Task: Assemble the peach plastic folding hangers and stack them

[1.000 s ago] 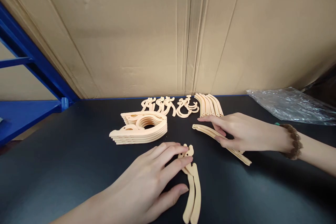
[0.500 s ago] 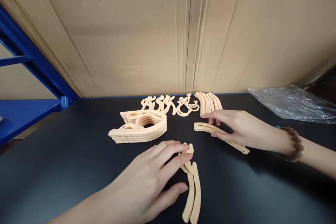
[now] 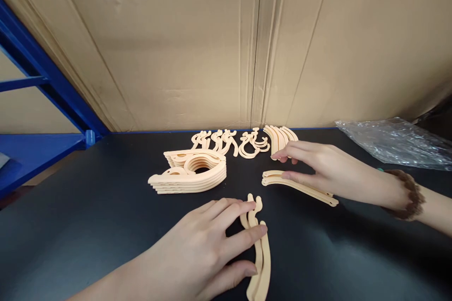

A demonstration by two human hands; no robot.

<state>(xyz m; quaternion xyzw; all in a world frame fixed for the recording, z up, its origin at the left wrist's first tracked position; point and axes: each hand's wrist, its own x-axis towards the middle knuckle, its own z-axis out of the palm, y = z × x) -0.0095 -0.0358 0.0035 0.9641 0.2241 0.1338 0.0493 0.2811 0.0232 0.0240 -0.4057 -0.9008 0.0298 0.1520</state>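
Cream curved plastic pieces (image 3: 264, 263) lie at the front centre, upright in the picture, beneath the fingertips of my left hand (image 3: 215, 244). Its fingers are apart and rest on the pieces without wrapping round them. My right hand (image 3: 328, 169) hovers over a pair of curved strips (image 3: 300, 187) with its thumb close to them. Its fingers are spread, and the fingertips reach the near end of a row of similar strips (image 3: 278, 138). Left of centre sits a neat stack of folded cream pieces (image 3: 197, 178).
Small cream hooks (image 3: 249, 146) and more hook pieces (image 3: 215, 141) lie along the back of the black table (image 3: 106, 197). Clear plastic wrap (image 3: 391, 141) is at the back right. Brown cardboard (image 3: 176, 47) stands behind, with a blue frame (image 3: 67, 94) at the left.
My left fingers have moved slightly right and down over the front pieces. The two strips beneath my right hand are now farther apart. The view has shifted slightly.
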